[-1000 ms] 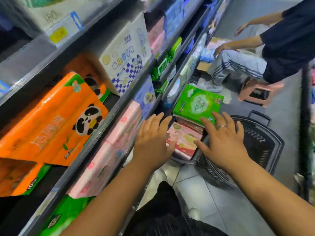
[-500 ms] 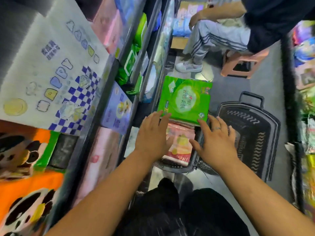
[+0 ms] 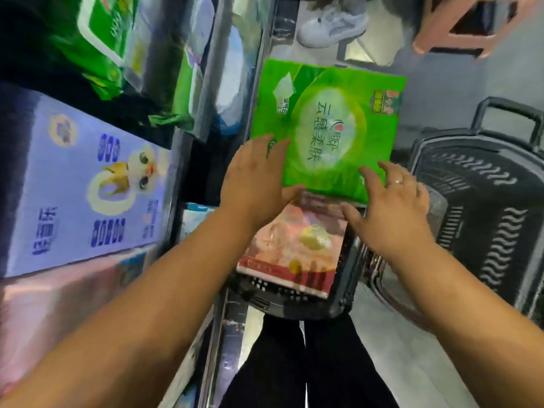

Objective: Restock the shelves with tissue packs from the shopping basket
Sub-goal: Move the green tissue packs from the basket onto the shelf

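Green tissue pack [image 3: 329,131] lies flat on top of a pink pack [image 3: 294,248] inside the black shopping basket [image 3: 350,278], just above frame centre.

Left hand [image 3: 253,184] at the pack's 8 o'clock corner: fingers nearly straight over the edge, thumb along the lower edge.

Right hand [image 3: 391,210] at 5 o'clock: fingers spread, tips on the lower edge. Neither hand has closed round it.

Second black basket [image 3: 477,201] at 3 o'clock. Lavender pack [image 3: 88,184] on the shelf at 9 o'clock.
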Demonstrator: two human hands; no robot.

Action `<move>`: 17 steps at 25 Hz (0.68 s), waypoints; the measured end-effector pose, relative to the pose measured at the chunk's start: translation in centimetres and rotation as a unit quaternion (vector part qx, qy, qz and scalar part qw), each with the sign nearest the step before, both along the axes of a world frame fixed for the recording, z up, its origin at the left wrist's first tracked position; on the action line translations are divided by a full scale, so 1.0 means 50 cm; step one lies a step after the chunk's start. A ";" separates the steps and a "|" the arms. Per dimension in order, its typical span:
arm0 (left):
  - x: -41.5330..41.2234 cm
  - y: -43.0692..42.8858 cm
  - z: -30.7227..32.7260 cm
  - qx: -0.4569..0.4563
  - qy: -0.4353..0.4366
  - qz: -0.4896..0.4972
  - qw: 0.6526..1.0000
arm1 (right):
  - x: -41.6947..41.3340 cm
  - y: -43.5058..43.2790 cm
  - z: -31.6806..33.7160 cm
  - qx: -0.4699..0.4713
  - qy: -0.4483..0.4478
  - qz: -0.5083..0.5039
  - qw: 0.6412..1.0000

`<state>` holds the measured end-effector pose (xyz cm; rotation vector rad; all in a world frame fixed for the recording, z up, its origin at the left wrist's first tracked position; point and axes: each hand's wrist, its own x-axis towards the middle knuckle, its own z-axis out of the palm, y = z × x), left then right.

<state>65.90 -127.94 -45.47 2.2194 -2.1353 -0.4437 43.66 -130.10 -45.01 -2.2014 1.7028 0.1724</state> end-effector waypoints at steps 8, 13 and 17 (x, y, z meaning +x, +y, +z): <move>0.002 -0.110 -0.195 0.033 -0.022 0.035 0.999 | 0.009 -0.147 -0.211 0.000 0.000 0.012 1.000; 0.018 -0.142 -0.241 0.042 -0.049 0.076 0.995 | -0.011 -0.197 -0.271 -0.009 0.014 -0.018 1.000; 0.029 -0.170 -0.243 0.073 0.022 0.196 0.978 | -0.019 -0.210 -0.260 0.072 -0.135 -0.120 0.981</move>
